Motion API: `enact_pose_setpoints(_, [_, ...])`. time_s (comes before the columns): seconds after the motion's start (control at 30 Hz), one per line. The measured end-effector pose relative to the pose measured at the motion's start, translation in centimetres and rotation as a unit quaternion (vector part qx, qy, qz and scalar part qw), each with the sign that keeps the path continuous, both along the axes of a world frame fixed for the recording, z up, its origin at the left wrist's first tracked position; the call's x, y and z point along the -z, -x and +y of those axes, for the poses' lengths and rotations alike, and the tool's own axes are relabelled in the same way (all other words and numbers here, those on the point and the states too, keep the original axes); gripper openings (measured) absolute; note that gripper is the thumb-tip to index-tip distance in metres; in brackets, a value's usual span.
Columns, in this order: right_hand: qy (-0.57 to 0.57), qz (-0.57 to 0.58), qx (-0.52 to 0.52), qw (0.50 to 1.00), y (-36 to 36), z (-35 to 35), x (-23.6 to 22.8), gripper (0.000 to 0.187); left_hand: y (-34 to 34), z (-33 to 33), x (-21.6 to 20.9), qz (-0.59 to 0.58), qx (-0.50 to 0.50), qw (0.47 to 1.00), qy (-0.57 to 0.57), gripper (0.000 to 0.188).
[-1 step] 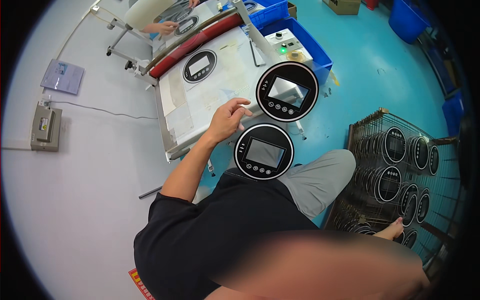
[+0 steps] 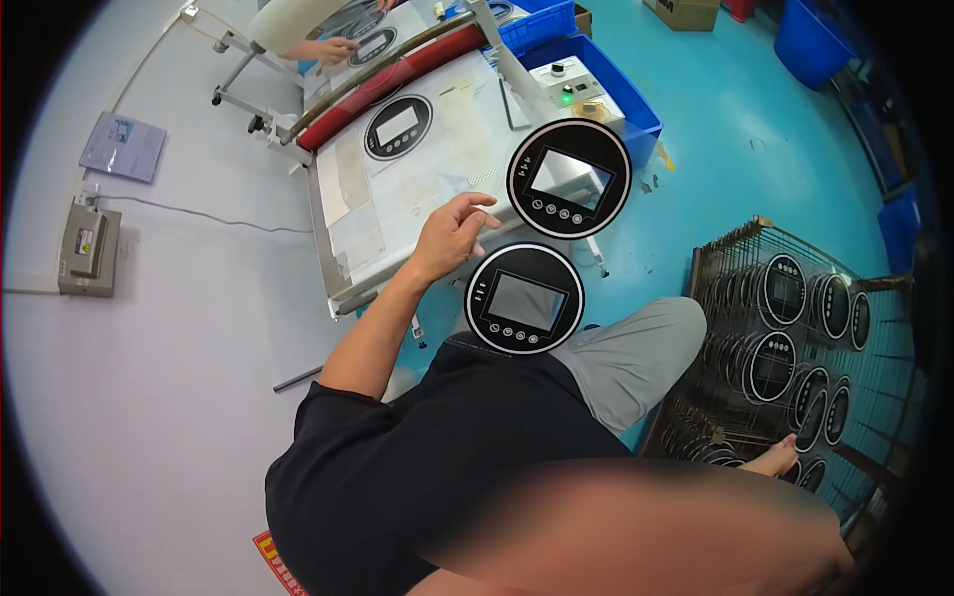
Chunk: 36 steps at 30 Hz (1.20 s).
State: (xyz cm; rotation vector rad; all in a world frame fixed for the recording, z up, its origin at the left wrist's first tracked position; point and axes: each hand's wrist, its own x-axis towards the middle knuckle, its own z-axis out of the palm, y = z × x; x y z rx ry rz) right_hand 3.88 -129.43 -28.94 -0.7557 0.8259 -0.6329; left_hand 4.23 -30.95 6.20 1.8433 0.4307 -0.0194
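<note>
Two round black panels with clear windows, an upper panel (image 2: 616, 159) and a lower panel (image 2: 524, 341), hang in front of the machine and above my legs. My left hand (image 2: 449, 238) is at their left rims, fingers curled and close together; it seems to hold both, though its exact grip is hard to see. To the lower right, my right hand (image 2: 777, 458) reaches into a wire rack (image 2: 760, 233) of similar panels. Its fingers close at the lower edge of a tilted panel (image 2: 811, 419); the contact is small and partly hidden.
A roller machine with a red roller (image 2: 397, 87) stands ahead, and a round panel (image 2: 379, 145) lies on its white bed. Beyond the roller, another person's hand (image 2: 333, 50) touches a panel. Blue bins (image 2: 641, 104) and a control box (image 2: 586, 87) adjoin the machine.
</note>
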Motion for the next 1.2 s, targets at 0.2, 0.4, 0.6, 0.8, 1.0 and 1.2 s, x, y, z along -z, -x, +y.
enact_pose_setpoints(0.2, [-0.047,-0.239,0.082,0.966,2.3,13.8,-1.9,0.044,1.6,1.8,-0.3,-0.03,-0.041,0.999,0.02,0.025])
enact_pose_setpoints(0.4, [-0.127,-0.287,-0.085,0.946,0.9,35.4,-6.9,0.036,5.2,5.9,1.3,-0.066,-0.116,0.991,0.025,0.029])
enact_pose_setpoints(0.6, [-0.074,-0.248,-0.184,0.948,-2.4,47.1,-15.4,0.055,8.3,9.9,3.0,-0.065,-0.201,0.976,0.054,0.028])
enact_pose_setpoints(0.8, [-0.024,-0.252,-0.229,0.94,-5.2,49.8,-19.4,0.05,9.8,11.3,4.1,-0.008,-0.259,0.96,-0.107,0.035])
enact_pose_setpoints(1.0, [-0.037,-0.252,-0.258,0.932,-5.9,51.4,-20.2,0.048,11.2,13.7,5.7,-0.111,-0.04,0.86,-0.496,0.042])
enact_pose_setpoints(1.2, [-0.041,-0.198,-0.234,0.951,-5.3,54.4,-22.6,0.044,10.0,16.1,6.3,-0.079,-0.005,0.833,-0.547,0.045])
